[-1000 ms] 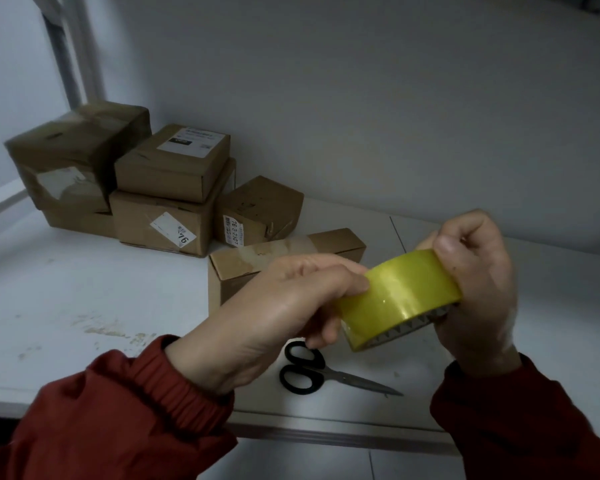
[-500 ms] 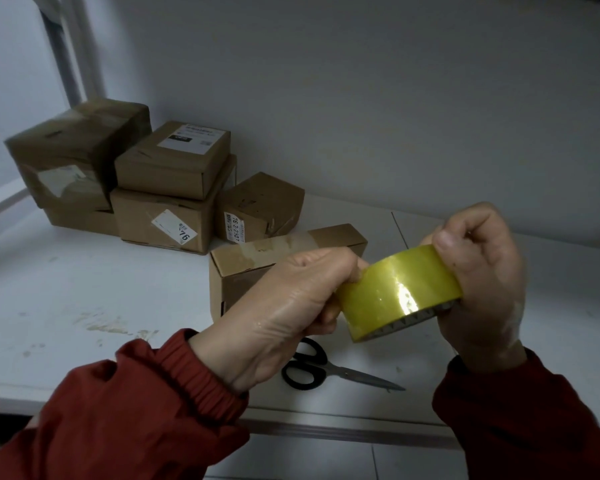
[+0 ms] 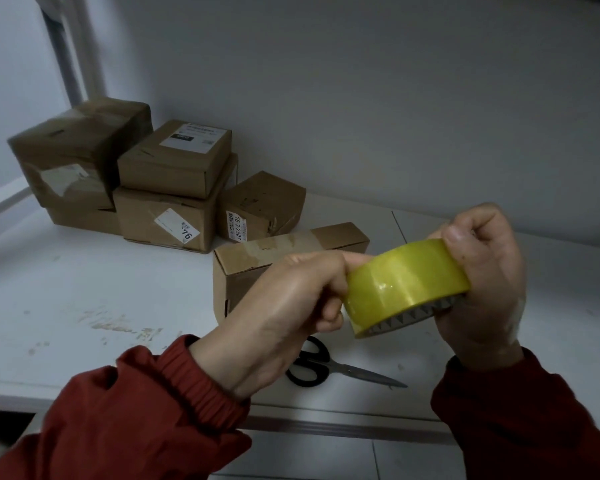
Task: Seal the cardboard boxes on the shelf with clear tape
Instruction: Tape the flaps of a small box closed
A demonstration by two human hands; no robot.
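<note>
Tape roll (image 3: 404,285) is gripped by both hands above the shelf (image 3: 84,278) front: left hand (image 3: 284,306) curled round its left side, right hand (image 3: 482,282) curled round its right, thumb pressed on the outer face. Six cardboard boxes counted, all closed, contents not visible:
- large box (image 3: 73,150) stacked on flat box (image 3: 84,220)
- labelled box (image 3: 174,161) stacked on lower box (image 3: 163,216)
- small box (image 3: 264,202) beside that stack
- long box (image 3: 291,242) behind the left hand

One pair of scissors (image 3: 326,367) is laid below the roll

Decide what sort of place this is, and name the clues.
Probably a parcel storeroom or packing area: labelled boxes stacked on a white shelf, a tape roll held ready, scissors lying nearby.
</note>
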